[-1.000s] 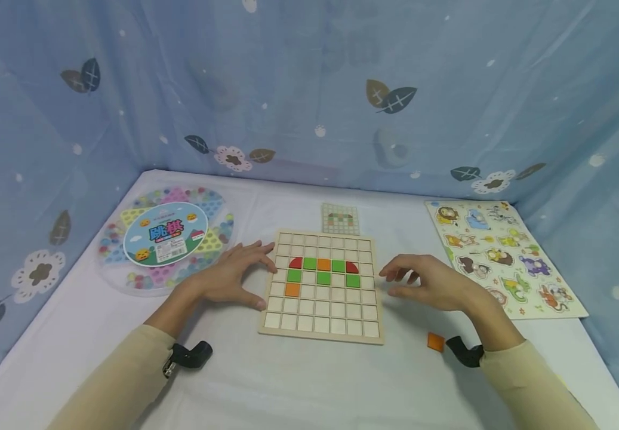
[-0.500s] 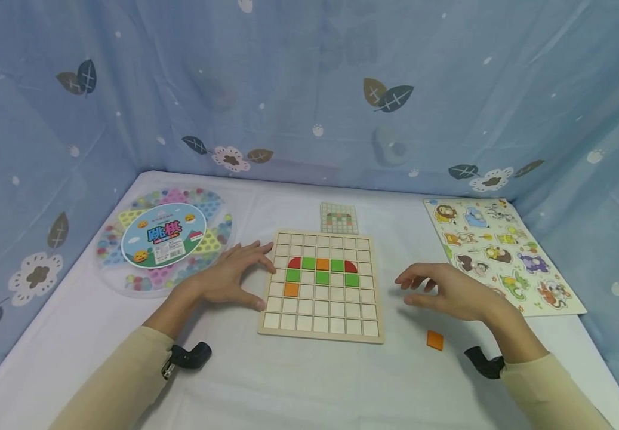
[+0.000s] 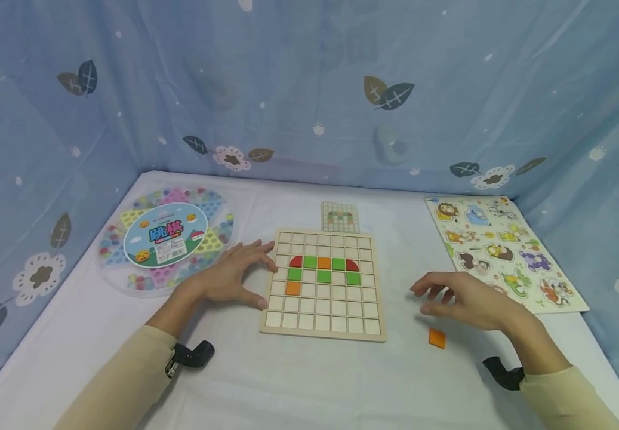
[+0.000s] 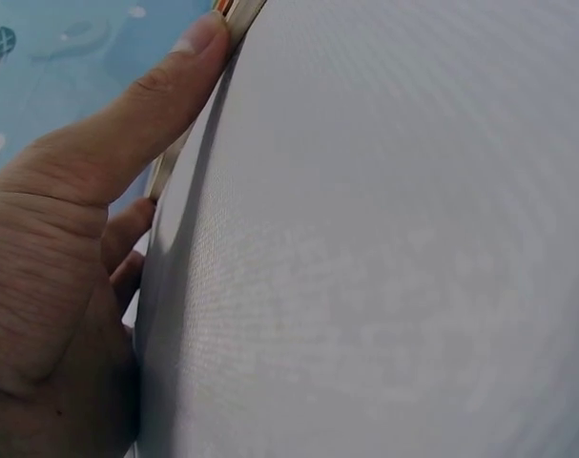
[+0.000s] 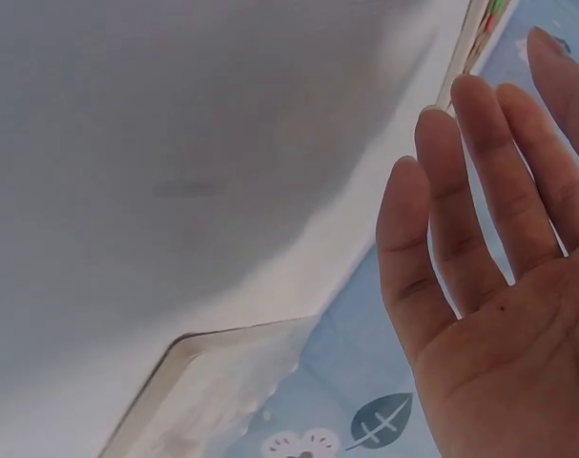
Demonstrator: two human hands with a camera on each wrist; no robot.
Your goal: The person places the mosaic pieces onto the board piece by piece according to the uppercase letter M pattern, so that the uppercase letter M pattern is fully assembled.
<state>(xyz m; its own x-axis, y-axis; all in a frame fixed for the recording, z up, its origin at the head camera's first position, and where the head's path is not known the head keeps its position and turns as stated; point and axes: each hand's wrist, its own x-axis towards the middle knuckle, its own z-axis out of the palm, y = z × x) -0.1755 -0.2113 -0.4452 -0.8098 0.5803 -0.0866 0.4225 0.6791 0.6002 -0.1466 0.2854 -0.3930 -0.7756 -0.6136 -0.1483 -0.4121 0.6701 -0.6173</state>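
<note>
A wooden grid board [image 3: 314, 323] lies on the white cloth in the head view. Red quarter-round, green square and orange square tiles sit in some of its cells. My left hand [image 3: 234, 276] rests at the board's left side, thumb and fingers spread along the edge. In the left wrist view the thumb [image 4: 160, 100] touches that edge. To the right of the board, my right hand [image 3: 467, 298] hovers with loosely bent fingers, holding nothing. A loose orange square tile [image 3: 437, 338] lies on the cloth just in front of it. The right wrist view shows relaxed fingers [image 5: 494, 191].
A small pattern card [image 3: 340, 217] lies behind the board. At the left is a round Chinese checkers set [image 3: 166, 234] with a printed label. An animal puzzle board [image 3: 494, 239] lies at the right, partly behind the right hand. Blue curtains [image 3: 309, 89] enclose the table.
My right hand has moved away from the board, rightward and nearer to me, toward the loose orange tile. The left hand stays at the board's edge.
</note>
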